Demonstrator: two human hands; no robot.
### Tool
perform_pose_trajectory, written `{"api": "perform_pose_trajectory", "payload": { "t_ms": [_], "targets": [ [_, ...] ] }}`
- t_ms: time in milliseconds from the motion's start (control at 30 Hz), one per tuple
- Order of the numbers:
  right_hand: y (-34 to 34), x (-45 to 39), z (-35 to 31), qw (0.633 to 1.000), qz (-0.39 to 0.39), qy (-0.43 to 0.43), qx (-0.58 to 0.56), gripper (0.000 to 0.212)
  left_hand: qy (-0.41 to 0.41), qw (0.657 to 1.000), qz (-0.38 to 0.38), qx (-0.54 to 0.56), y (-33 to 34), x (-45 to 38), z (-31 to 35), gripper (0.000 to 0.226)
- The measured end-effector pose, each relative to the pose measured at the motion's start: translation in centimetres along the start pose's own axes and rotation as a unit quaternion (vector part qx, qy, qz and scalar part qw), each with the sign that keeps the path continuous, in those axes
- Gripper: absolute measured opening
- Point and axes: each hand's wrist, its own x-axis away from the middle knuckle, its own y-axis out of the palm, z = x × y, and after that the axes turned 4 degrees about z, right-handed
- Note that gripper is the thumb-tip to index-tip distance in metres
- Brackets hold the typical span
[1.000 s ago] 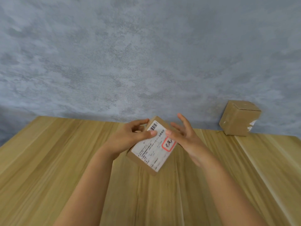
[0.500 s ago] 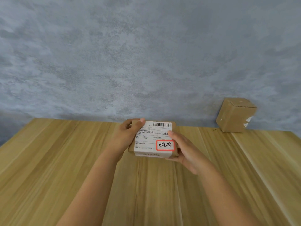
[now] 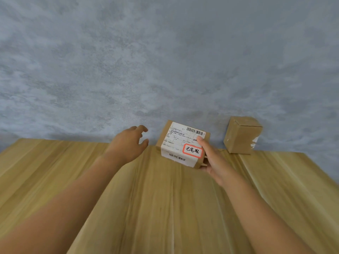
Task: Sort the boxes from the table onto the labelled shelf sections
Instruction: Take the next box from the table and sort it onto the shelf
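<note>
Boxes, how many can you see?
2. The labelled cardboard box is held in the right hand above the table. The plain cardboard box sits at the table's far edge by the wall.

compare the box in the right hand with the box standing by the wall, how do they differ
The held box is gripped by the right hand above the table; the far box rests on the table, untouched. The held box shows a white shipping label with barcodes and a red-bordered sticker; the far box shows mostly bare cardboard. Both are brown cardboard.

Label (image 3: 180, 142) fine print too small; right hand (image 3: 213, 160) fingers hidden behind labelled box (image 3: 166, 132).
</note>
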Motion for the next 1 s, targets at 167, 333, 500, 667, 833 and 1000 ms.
{"api": "perform_pose_trajectory", "payload": {
  "t_ms": [167,333,500,667,833,1000],
  "targets": [
    [-1.6,2.1,-0.5,0.999,0.039,-0.025,-0.015,0.061,0.117,0.981,0.007,-0.154,-0.3,0.0,1.6,0.045],
    [-2.7,6.0,-0.2,0.995,0.093,-0.042,0.001,0.084,0.198,0.965,0.023,-0.17,-1.2,0.2,3.7,0.045],
    [-2.7,12.3,1.2,0.986,0.161,-0.046,-0.024,0.051,0.29,0.945,0.016,-0.149,-1.9,2.0,5.8,0.043],
    [-2.9,19.0,2.7,0.972,0.231,-0.03,-0.043,0.064,0.355,0.927,0.009,-0.123,-2.4,5.0,8.8,0.04],
    [-4.4,26.2,3.5,0.951,0.298,-0.041,-0.064,0.066,0.411,0.904,0.016,-0.116,-2.8,8.7,13.1,0.04],
    [-6.8,34.1,4.3,0.928,0.364,-0.047,-0.061,0.075,0.452,0.887,0.013,-0.096,-3.3,13.7,17.8,0.038]
  ]
}}
